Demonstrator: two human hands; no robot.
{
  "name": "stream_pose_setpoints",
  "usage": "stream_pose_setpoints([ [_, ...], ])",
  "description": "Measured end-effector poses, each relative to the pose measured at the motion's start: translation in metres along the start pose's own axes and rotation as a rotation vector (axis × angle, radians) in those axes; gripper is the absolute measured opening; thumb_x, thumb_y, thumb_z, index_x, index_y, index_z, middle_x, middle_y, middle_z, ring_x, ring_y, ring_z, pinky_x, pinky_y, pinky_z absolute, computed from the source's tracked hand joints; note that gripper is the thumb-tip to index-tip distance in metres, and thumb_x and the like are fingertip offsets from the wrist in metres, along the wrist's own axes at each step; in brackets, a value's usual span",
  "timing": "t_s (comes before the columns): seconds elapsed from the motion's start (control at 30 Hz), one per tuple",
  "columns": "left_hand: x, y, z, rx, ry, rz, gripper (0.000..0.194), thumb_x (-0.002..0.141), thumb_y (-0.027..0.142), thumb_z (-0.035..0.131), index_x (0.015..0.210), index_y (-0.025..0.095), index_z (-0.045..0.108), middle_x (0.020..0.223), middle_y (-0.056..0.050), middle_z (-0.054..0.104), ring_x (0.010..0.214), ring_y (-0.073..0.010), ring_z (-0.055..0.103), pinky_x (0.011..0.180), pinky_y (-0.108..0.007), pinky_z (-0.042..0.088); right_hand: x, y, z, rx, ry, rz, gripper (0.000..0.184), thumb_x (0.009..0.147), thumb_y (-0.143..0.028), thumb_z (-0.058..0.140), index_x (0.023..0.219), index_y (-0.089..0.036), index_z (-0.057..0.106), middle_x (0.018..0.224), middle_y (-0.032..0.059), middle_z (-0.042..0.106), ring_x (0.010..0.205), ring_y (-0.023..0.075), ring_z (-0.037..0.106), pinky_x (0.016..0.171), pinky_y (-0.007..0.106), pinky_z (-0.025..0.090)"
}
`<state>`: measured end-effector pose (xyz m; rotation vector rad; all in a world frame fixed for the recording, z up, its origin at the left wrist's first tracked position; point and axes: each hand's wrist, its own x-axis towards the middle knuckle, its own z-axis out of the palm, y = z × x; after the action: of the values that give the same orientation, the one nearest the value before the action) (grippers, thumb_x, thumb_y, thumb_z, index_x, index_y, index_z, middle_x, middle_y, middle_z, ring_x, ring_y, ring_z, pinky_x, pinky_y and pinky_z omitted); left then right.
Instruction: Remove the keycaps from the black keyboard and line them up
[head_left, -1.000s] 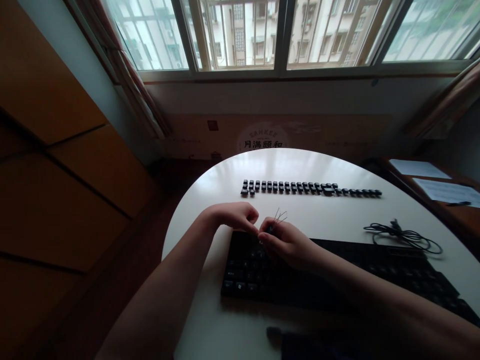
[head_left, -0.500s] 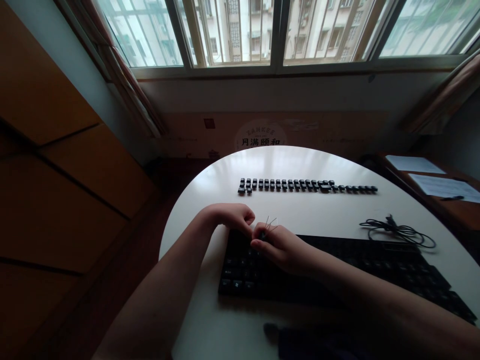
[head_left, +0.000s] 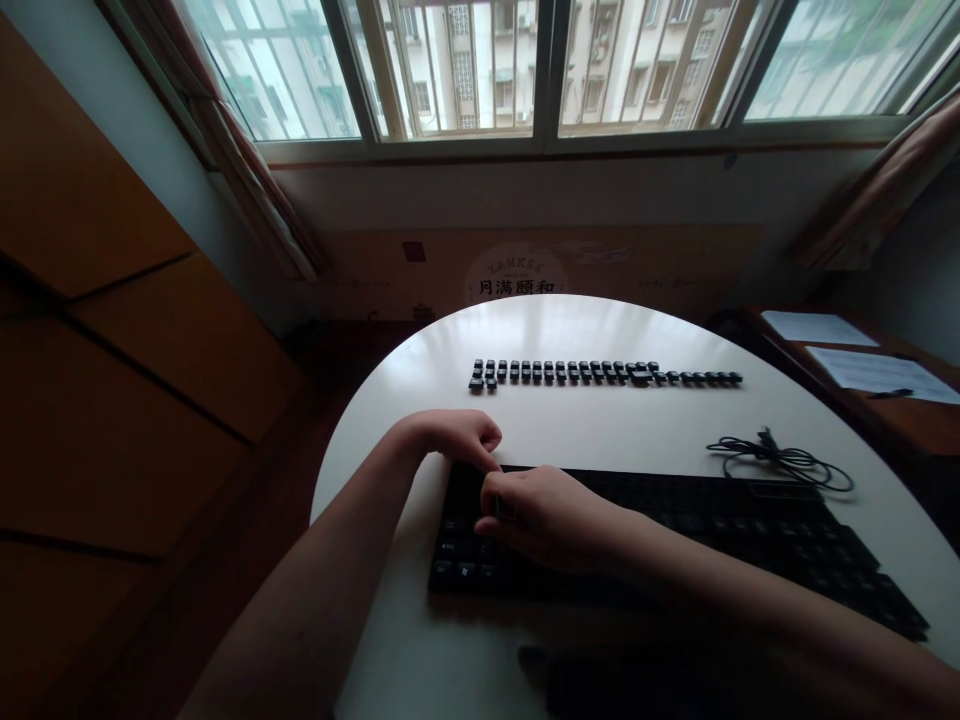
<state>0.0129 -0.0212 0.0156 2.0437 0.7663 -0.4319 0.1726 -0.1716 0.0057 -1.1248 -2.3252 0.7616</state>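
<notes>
A black keyboard [head_left: 675, 500] lies on the white round table, some of its keys off at the left end. My right hand [head_left: 547, 515] is closed over that end, and the thin wires of a keycap puller [head_left: 507, 507] show by its fingers. Beyond it my left hand [head_left: 461, 435] is bent at the wrist with curled fingers. One digit points down close to my right hand's knuckles; whether it holds anything is hidden. Removed keycaps [head_left: 561, 372] stand in rows farther back on the table.
A coiled black cable [head_left: 787, 460] lies behind the keyboard at right. A dark object [head_left: 600, 685] sits at the table's near edge. Papers [head_left: 877, 372] and a pen [head_left: 891, 394] rest on a brown desk at right. Windows and a wall are ahead.
My right hand has turned and lowered onto the keyboard; the puller's wires, which stuck up above it, now show beside its fingers. My left hand keeps its curled shape. The view shifted slightly.
</notes>
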Motion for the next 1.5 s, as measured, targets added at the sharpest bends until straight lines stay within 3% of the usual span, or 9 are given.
stream_pose_setpoints([
  [0.3,0.004,-0.008,-0.001,0.007,0.011,-0.019,0.037,0.063,0.041,0.076,0.064,0.021,0.044,0.052,0.008,0.036,0.049,-0.0098,0.031,0.043,-0.022,0.024,0.002,0.011,0.007,0.162,0.179,-0.031,0.010,0.094,-0.031,0.057,0.092,-0.021,0.055,0.079,0.0013,0.063,0.066,0.0160,0.055,0.062,0.027,0.040],
  [0.5,0.004,-0.009,-0.002,-0.040,-0.004,-0.013,0.040,0.065,0.043,0.078,0.064,0.020,0.046,0.052,0.007,0.038,0.048,-0.0096,0.033,0.044,-0.023,0.024,0.003,0.023,0.007,0.437,0.533,0.039,0.016,0.098,-0.035,0.050,0.091,-0.021,0.050,0.065,-0.0039,0.053,0.054,0.0118,0.045,0.055,0.024,0.036],
  [0.67,-0.001,-0.012,-0.007,-0.224,-0.028,0.051,0.038,0.072,0.049,0.076,0.085,0.018,0.058,0.061,0.006,0.045,0.049,-0.0086,0.039,0.041,-0.020,0.029,0.008,0.031,0.004,0.444,0.673,0.118,0.013,0.096,-0.031,0.051,0.088,-0.021,0.053,0.059,-0.0062,0.046,0.050,0.0109,0.041,0.050,0.024,0.033],
  [0.87,-0.005,-0.016,-0.008,-0.532,0.068,0.203,0.052,0.082,0.053,0.069,0.117,0.018,0.055,0.073,0.004,0.053,0.047,-0.0074,0.047,0.038,-0.018,0.033,0.014,0.037,0.003,0.537,0.710,0.189,0.008,0.093,-0.024,0.048,0.093,-0.022,0.055,0.063,-0.0059,0.048,0.047,0.0105,0.043,0.047,0.023,0.035],
  [1.1,-0.001,-0.003,-0.004,-0.478,0.224,0.170,0.045,0.083,0.058,0.065,0.096,0.016,0.059,0.077,0.001,0.055,0.056,-0.0108,0.058,0.039,-0.016,0.039,0.013,0.036,0.004,0.470,0.676,0.170,0.013,0.092,-0.021,0.046,0.093,-0.022,0.059,0.074,-0.0018,0.056,0.057,0.0121,0.051,0.056,0.025,0.044],
  [1.2,0.000,0.002,-0.003,-0.420,0.254,0.169,0.044,0.083,0.057,0.065,0.096,0.015,0.061,0.077,0.000,0.057,0.059,-0.0122,0.060,0.041,-0.018,0.042,0.014,0.034,0.004,0.450,0.662,0.149,0.013,0.092,-0.021,0.046,0.092,-0.021,0.059,0.078,-0.0005,0.059,0.065,0.0143,0.056,0.063,0.027,0.047],
  [1.37,0.004,0.002,-0.001,-0.396,0.294,0.197,0.046,0.083,0.058,0.062,0.094,0.014,0.062,0.078,0.000,0.057,0.059,-0.0130,0.059,0.041,-0.020,0.042,0.015,0.035,0.004,0.332,0.750,0.144,0.012,0.090,-0.019,0.048,0.090,-0.021,0.060,0.092,0.0032,0.062,0.088,0.0191,0.059,0.081,0.032,0.048],
  [1.5,0.007,-0.006,-0.002,-0.381,0.284,0.188,0.045,0.084,0.057,0.061,0.098,0.014,0.062,0.075,0.002,0.054,0.055,-0.0107,0.055,0.046,-0.022,0.046,0.014,0.038,0.001,0.266,0.745,0.227,0.018,0.094,-0.023,0.044,0.088,-0.022,0.061,0.093,0.0039,0.059,0.087,0.0195,0.058,0.083,0.034,0.046],
])
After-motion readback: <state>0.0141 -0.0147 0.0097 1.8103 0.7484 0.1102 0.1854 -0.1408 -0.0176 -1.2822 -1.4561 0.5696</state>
